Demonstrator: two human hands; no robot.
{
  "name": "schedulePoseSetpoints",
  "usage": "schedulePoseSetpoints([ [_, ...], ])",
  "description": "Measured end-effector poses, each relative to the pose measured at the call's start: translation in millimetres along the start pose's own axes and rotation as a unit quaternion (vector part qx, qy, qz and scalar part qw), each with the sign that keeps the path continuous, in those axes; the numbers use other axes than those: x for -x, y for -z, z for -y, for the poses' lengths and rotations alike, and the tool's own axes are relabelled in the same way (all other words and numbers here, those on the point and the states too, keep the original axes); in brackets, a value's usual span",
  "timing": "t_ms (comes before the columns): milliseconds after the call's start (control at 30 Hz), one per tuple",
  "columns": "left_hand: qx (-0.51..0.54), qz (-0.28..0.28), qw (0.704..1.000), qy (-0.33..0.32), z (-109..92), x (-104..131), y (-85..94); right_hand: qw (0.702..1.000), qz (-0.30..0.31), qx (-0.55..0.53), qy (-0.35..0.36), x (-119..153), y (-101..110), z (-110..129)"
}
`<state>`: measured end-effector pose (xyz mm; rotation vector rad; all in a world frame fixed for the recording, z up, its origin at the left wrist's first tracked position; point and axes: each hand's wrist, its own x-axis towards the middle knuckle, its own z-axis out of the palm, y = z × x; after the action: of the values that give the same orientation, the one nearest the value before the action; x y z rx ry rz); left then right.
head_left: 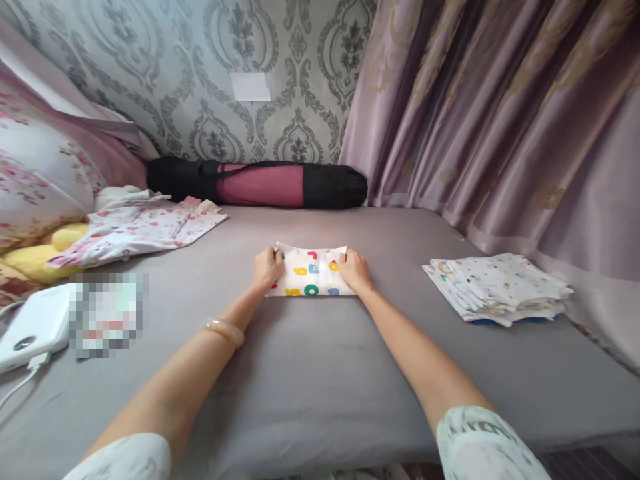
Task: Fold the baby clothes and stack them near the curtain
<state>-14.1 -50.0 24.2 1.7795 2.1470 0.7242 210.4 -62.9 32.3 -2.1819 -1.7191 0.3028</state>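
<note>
A white cloth (pixel 313 273) printed with colourful letters lies folded into a wide rectangle at the middle of the grey sheet (pixel 300 360). At its left end, my left hand (pixel 269 268) is closed on the cloth, fingers curled over the edge. My right hand (pixel 355 270) pinches the opposite end in the same way. The far edge of the cloth dips slightly between the two hands. A pale bangle (pixel 225 331) sits on my left forearm.
Folded printed cloths (pixel 500 287) are stacked at right. Rumpled clothes (pixel 150 223) lie at left by a yellow plush item (pixel 37 260), above a white power bank (pixel 35 327) with a cable. A black-and-pink rolled bag (pixel 260 185) rests along the wall, beside curtains (pixel 480 100).
</note>
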Motion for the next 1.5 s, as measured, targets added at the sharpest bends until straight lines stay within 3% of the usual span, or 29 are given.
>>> schedulePoseSetpoints([
  [200,-0.084,0.011,0.996,-0.009,-6.0,10.0,-1.0,0.998,-0.007,0.053,0.020,12.8,0.4,10.3],
  [533,-0.151,0.026,0.988,-0.020,-1.7,9.0,-3.3,0.999,-0.019,0.038,-0.026,6.6,-3.6,7.8],
  [867,-0.171,0.034,0.984,0.015,-7.5,7.0,-2.7,0.999,-0.004,0.054,0.010,4.9,-6.9,3.0],
  [1267,-0.156,0.035,0.987,-0.004,-0.9,4.7,-3.9,0.993,0.045,0.112,0.018,2.6,3.4,11.3],
  [1400,-0.165,-0.003,0.986,-0.029,-3.9,11.5,6.7,0.989,-0.037,0.138,0.043,4.9,10.8,16.5],
  [1500,-0.208,-0.039,0.973,-0.092,-17.7,20.3,9.2,0.981,-0.088,0.121,0.123,10.2,7.3,25.9],
])
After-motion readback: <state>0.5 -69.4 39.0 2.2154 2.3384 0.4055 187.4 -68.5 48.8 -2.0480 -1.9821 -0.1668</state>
